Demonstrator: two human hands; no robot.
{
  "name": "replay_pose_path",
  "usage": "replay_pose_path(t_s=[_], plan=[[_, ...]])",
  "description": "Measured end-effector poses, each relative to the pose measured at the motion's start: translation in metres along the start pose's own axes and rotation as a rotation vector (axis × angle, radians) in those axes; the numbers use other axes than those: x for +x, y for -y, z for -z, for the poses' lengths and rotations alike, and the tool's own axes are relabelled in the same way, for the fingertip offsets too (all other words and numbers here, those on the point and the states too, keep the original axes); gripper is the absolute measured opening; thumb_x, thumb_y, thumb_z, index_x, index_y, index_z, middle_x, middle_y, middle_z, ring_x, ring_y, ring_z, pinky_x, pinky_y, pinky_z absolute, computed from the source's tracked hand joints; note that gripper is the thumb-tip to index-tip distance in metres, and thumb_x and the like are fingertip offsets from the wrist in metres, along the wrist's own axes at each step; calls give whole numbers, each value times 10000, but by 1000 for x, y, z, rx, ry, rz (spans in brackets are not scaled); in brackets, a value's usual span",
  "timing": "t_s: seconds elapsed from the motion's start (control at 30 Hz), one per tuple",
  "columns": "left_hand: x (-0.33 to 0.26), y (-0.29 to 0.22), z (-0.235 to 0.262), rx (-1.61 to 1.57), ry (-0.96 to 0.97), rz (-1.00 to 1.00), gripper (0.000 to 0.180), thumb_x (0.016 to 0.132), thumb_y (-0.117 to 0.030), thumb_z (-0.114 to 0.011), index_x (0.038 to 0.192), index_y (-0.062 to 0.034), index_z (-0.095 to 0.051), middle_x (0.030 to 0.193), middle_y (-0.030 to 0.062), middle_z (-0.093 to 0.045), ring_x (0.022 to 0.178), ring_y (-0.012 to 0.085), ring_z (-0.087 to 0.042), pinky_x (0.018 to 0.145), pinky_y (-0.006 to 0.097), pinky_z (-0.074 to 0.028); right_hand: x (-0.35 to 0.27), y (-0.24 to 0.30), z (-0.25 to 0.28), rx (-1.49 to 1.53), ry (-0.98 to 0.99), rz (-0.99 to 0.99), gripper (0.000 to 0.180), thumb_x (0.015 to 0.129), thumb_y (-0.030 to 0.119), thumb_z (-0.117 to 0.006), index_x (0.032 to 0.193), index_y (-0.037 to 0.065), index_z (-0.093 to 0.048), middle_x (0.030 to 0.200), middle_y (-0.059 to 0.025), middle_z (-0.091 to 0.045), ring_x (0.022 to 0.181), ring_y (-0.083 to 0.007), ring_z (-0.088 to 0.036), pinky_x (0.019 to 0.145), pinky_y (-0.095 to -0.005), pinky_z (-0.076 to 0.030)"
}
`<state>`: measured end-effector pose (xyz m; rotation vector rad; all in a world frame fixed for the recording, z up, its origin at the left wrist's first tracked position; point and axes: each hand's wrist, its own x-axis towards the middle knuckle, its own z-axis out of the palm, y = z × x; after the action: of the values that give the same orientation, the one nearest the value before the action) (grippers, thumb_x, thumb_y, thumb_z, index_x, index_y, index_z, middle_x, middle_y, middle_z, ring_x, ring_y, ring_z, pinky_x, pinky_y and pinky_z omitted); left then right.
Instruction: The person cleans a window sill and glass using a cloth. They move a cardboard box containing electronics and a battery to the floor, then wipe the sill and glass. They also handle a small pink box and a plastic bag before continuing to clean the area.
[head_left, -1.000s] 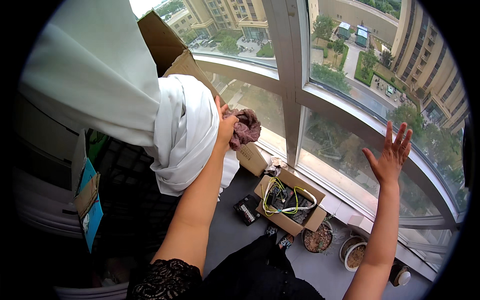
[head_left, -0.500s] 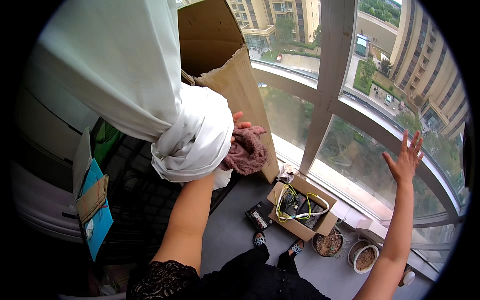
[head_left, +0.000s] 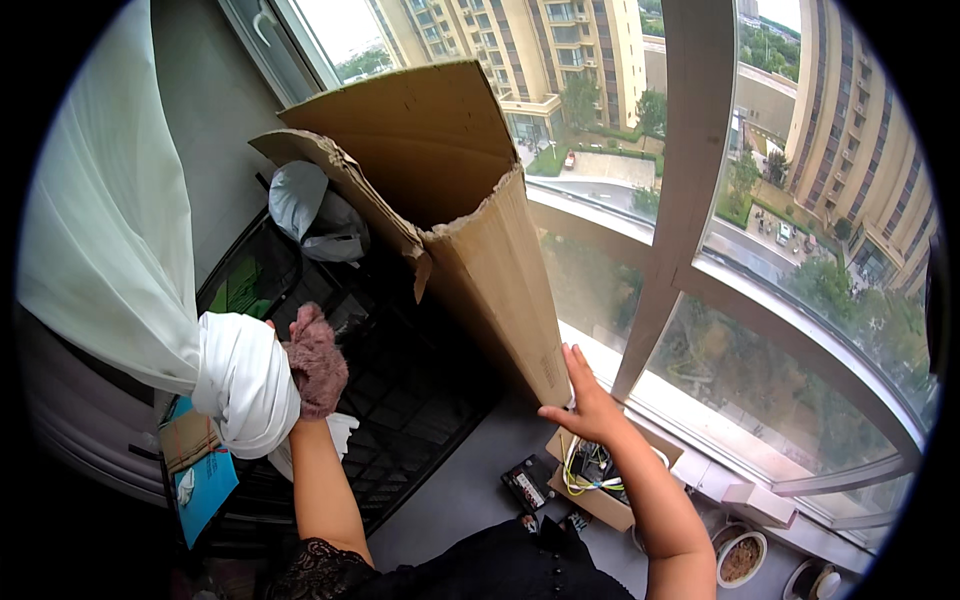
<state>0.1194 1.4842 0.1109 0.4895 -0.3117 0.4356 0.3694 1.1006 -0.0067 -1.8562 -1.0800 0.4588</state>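
Note:
A fuzzy dusty-pink cloth [head_left: 319, 366] is gripped in my left hand [head_left: 272, 326], whose fingers are mostly hidden behind it and the fabric. Against that wrist lies the wrapped bundle [head_left: 245, 380] of a long white curtain [head_left: 120, 230] that hangs at the left. My right hand [head_left: 586, 401], fingers stretched out and thumb apart, is at the lower right edge of a tall open cardboard box [head_left: 500, 275]. The fingers appear to lie along its side; full contact cannot be made out.
A black wire rack [head_left: 400, 400] stands beneath the box, with a white plastic bag [head_left: 320, 215] behind. Blue and brown folders [head_left: 205, 490] lie at left. On the floor are a black battery [head_left: 527, 483], a carton of cables [head_left: 600, 508] and a plant pot [head_left: 740, 556]. Windows [head_left: 760, 370] line the right.
My right hand has come down leftward from beside the window to the cardboard box. My left hand, cloth and curtain bundle now appear farther left, and the view has shifted, showing more of the box.

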Motion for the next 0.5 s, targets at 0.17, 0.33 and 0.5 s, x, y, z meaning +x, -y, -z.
replay_pose_path(t_s=[0.17,0.33,0.5], plan=[[-33,-54,3,139,-57,-210,612,955,-385,-534,1431,-47,-349,1345,230,-519,1175,306,-551,945,398,-482,73,-18,-68,208,-24,-53,1262,732,432,-805,1510,24,102,1530,-366,44,1466,-415,-9,1177,-429,-138],[-73,-106,15,313,-121,-350,536,964,-330,-511,1418,-74,-388,1335,229,-523,1204,345,-526,964,471,-464,102,-12,-89,342,-47,-52,1310,712,435,-817,1491,-7,140,1507,-404,61,1464,-395,67,1176,-418,-106],[-89,-162,48,481,-139,-351,471,973,-276,-488,1406,-101,-426,1325,228,-528,1232,383,-500,983,544,-446,147,-14,-106,367,78,9,1267,722,422,-804,1501,-8,97,1502,-413,34,1462,-403,49,1176,-414,-114]])
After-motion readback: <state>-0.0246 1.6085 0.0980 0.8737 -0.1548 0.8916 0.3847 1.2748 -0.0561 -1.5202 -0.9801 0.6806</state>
